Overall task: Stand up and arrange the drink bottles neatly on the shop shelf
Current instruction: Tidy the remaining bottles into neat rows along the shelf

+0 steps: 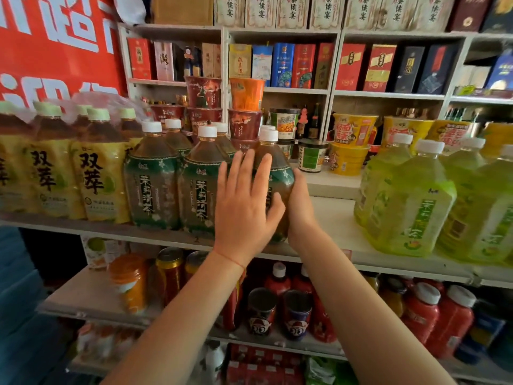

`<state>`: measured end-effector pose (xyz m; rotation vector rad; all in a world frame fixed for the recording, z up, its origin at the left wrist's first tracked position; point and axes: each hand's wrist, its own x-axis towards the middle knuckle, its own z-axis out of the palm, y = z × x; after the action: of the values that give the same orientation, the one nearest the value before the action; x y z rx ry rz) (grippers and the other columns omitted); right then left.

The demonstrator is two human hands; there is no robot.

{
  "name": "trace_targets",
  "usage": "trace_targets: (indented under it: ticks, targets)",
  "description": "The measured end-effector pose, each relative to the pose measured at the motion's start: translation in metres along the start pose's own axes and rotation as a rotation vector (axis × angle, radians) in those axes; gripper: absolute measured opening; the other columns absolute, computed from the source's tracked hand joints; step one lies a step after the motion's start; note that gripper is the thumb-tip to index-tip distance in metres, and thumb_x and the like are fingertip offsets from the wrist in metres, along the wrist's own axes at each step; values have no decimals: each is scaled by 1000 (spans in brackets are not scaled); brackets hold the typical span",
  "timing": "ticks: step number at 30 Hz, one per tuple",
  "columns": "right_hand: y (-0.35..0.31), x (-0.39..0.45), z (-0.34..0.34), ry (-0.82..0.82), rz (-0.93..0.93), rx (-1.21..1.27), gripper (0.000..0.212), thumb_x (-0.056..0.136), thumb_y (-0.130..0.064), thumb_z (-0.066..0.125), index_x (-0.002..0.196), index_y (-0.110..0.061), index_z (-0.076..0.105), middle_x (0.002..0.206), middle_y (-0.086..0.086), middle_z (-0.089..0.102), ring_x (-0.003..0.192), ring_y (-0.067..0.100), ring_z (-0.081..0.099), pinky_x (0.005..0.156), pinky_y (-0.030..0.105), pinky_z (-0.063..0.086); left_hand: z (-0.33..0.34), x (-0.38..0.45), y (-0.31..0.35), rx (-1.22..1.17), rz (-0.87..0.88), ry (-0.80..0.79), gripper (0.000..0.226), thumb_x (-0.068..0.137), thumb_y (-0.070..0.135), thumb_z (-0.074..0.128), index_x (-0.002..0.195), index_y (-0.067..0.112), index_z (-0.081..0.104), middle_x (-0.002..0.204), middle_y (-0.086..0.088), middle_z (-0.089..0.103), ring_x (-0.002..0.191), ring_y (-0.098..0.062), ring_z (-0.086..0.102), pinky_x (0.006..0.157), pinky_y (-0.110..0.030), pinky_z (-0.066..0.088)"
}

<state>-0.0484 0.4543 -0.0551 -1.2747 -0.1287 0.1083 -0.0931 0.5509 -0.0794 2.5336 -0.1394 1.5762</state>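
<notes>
Now both hands steady one tea bottle (280,173) upright on the shelf (337,218).
Left hand (244,207) lies flat, fingers straight, hiding its label; right hand (298,207) cups the bottle's right side, fingers unseen.

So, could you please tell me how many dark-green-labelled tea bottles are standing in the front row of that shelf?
3. One stands leftmost beside the yellow packs, one next to it, and one sits between the left hand and right hand. More white caps behind suggest further, partly hidden bottles.
</notes>
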Motion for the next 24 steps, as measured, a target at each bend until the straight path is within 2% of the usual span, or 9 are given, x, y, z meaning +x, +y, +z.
trace_targets:
  ticks: [4, 7, 11, 13, 15, 18, 20, 22, 24]
  targets:
    - [5, -6, 10, 1, -40, -48, 56, 104, -56, 28, 126, -22, 67, 114, 6, 75, 110, 22, 68, 105, 45, 51, 4, -2, -4, 40, -23, 7, 50, 105, 35, 39, 153, 24, 43, 158, -23, 38, 147, -38, 36, 124, -57, 19]
    - [0, -7, 2, -26, -152, -191, 46, 107, -44, 28, 120, -22, 67, 113, 2, 73, 108, 17, 67, 104, 45, 51, 6, 2, 6, 11, -66, 29, 46, 104, 33, 43, 148, 22, 51, 157, -24, 38, 147, -39, 35, 123, -59, 20]
    - [-24, -23, -43, -113, -326, -348, 25, 107, -21, 41, 124, -17, 59, 104, -17, 63, 95, -12, 60, 84, 9, 46, 14, 13, 57, -150, -77, 191, 37, 103, 21, 44, 128, 5, 66, 148, -23, 48, 141, -37, 41, 119, -52, 32]
    - [-46, -34, -78, -88, -486, -389, 34, 104, -13, 45, 133, -18, 62, 114, -14, 67, 105, -7, 61, 87, 10, 46, 18, 21, 94, -297, -99, 227, 36, 103, 20, 42, 121, 4, 68, 138, -18, 55, 132, -30, 48, 115, -41, 37]
    - [-67, -43, -113, 27, -719, -442, 38, 100, -8, 47, 133, -18, 64, 128, -8, 65, 119, 0, 57, 97, 10, 44, 29, 30, 126, -458, -166, 153, 34, 103, 22, 42, 120, 6, 66, 129, -11, 60, 123, -24, 52, 109, -40, 42]
    - [-80, -46, -162, 197, -975, -501, 40, 97, -6, 45, 133, -11, 63, 138, 1, 60, 134, 12, 49, 111, 24, 39, 46, 38, 170, -736, -374, -100, 35, 106, 30, 45, 135, 16, 58, 140, 0, 55, 135, -17, 46, 114, -41, 38]
    - [-83, -41, -187, 214, -926, -506, 43, 102, -12, 42, 144, -14, 52, 150, 2, 49, 143, 14, 39, 118, 30, 31, 55, 38, 192, -867, -477, -210, 40, 108, 33, 44, 146, 22, 49, 149, 8, 46, 139, -6, 39, 116, -29, 32]
    - [-83, -32, -208, 199, -697, -493, 48, 108, -26, 36, 155, -19, 37, 160, -1, 38, 148, 12, 30, 122, 31, 24, 63, 38, 212, -943, -507, -244, 41, 109, 34, 41, 149, 27, 45, 145, 17, 45, 130, 7, 40, 106, -12, 30]
    - [-84, -20, -222, 184, -398, -387, 49, 107, -42, 31, 153, -25, 42, 154, -1, 47, 144, 18, 39, 122, 40, 27, 70, 40, 222, -965, -532, -246, 36, 110, 37, 38, 144, 31, 47, 135, 22, 51, 118, 15, 45, 94, -2, 33]
